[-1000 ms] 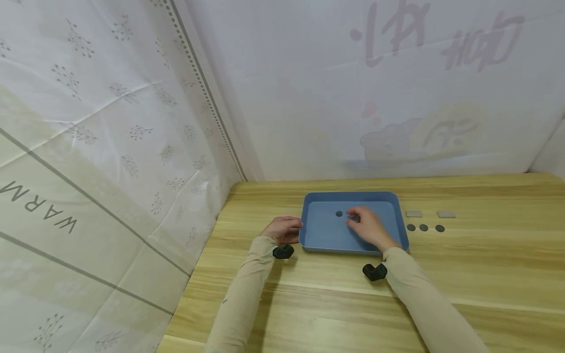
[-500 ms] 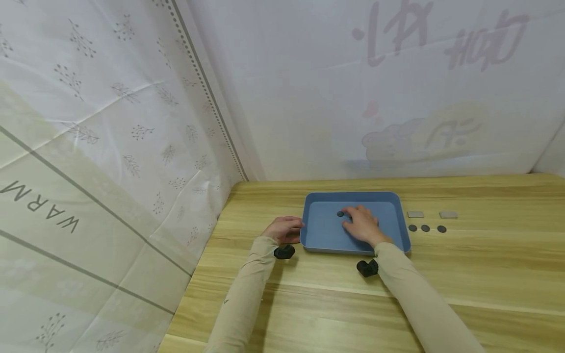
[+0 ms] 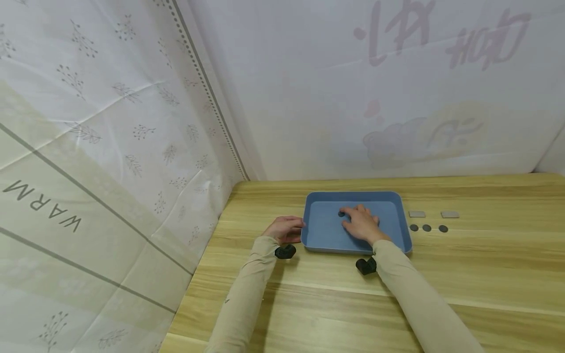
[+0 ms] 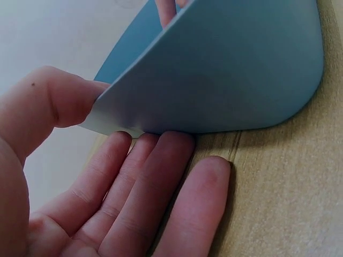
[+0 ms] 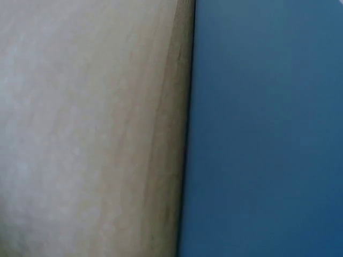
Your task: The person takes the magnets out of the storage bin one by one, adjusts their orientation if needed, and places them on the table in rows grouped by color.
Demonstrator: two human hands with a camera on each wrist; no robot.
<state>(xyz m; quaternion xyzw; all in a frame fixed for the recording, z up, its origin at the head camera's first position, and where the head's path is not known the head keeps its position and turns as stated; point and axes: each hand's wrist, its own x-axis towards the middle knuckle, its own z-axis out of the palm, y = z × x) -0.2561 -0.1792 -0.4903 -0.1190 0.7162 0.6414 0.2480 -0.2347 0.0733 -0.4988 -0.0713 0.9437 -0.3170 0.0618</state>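
A shallow blue tray [image 3: 326, 235] lies on the wooden table. My left hand [image 3: 283, 228] is at its left side; in the left wrist view the thumb [image 4: 67, 99] hooks over the rim while the other fingers [image 4: 166, 171] lie along the foot of the outer wall [image 4: 230, 69]. Over the tray floor, my right hand [image 3: 363, 226] reaches with its index fingertip at a small dark round disc [image 3: 341, 214], partly covering it. The right thumb stands apart from that disc. Only tray wall and table show in the right wrist view; the right hand itself is out of it.
Right of the tray, several small pieces lie on the table: a row of dark discs [image 3: 426, 228], and behind them two flat grey rectangles, one nearer [image 3: 417, 214] and one farther right [image 3: 450, 214]. Printed cloth [image 3: 309, 98] hangs behind and to the left.
My right hand has moved left across the tray, and its index fingertip has come from beside the dark disc onto it. The left hand stays at the tray's left side.
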